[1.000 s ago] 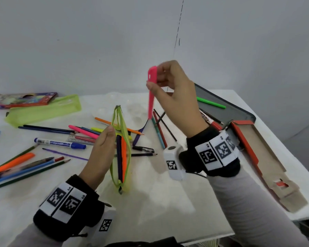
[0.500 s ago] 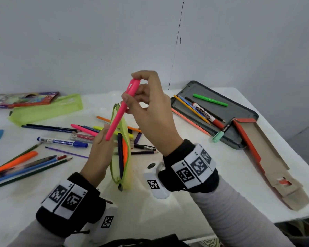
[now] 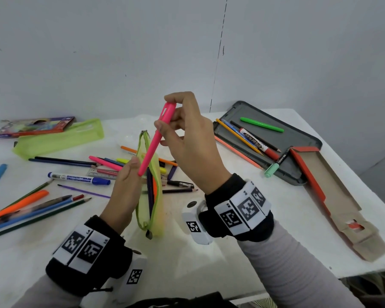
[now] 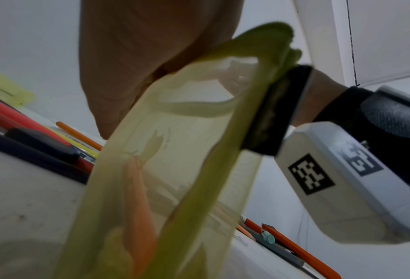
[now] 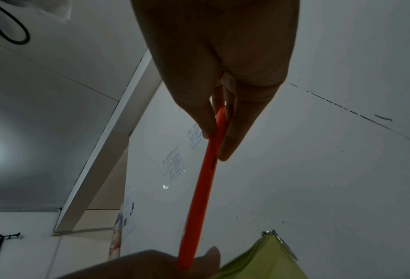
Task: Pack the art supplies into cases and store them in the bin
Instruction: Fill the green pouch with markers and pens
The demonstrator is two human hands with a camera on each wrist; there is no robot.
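Note:
A lime-green zip pouch (image 3: 152,203) stands on edge at the table's middle, its mouth open, with an orange and a dark pen inside. My left hand (image 3: 126,187) grips its left wall (image 4: 199,132) and holds it upright. My right hand (image 3: 182,130) pinches the cap end of a pink pen (image 3: 156,138), tilted with its lower tip just above the pouch mouth beside my left thumb. In the right wrist view the pen (image 5: 203,181) reaches down to my left hand next to the pouch (image 5: 266,258).
Loose pens, pencils and a blue marker (image 3: 78,178) lie left of and behind the pouch. A second green case (image 3: 58,138) and a colour-pencil box (image 3: 31,126) sit back left. A grey tray (image 3: 307,152) with pens and an open cardboard box (image 3: 333,196) lie right.
My right hand carried the pink pen leftward and down from the table's middle, tilting it until its tip came over the pouch mouth. My left hand stayed on the pouch.

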